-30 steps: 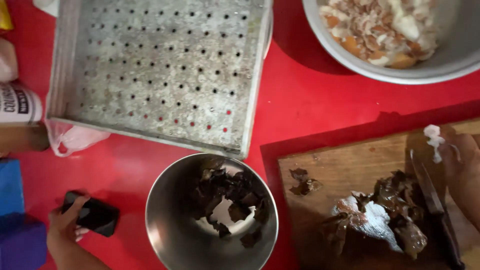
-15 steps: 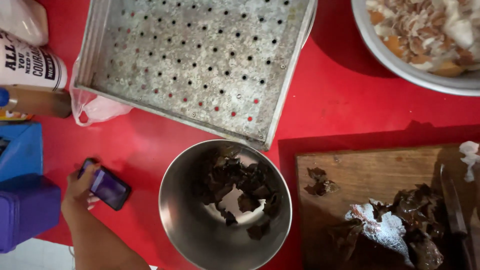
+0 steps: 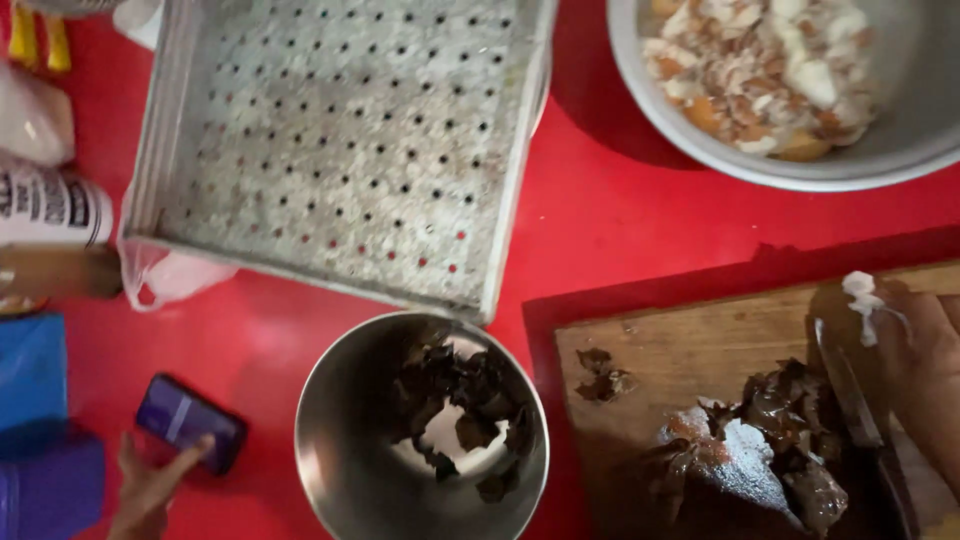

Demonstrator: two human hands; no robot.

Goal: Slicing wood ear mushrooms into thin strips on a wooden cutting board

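Two hands at a crowded red worktop (image 3: 640,230), a phone on the left and a knife on the right.

Our left hand (image 3: 150,490) rests loose, open fingers on the dark phone (image 3: 190,422) near the worktop's near edge, where a nudge could tip it off. The steel bowl (image 3: 420,430) and perforated tray (image 3: 340,140) crowd the middle. Our right hand (image 3: 925,375) looks closed on the knife (image 3: 850,395) over the cutting board (image 3: 700,350); the blade could slip on the wet dark pieces (image 3: 770,440).

Both hands (image 3: 150,490) and the knife (image 3: 860,420) run off frame.
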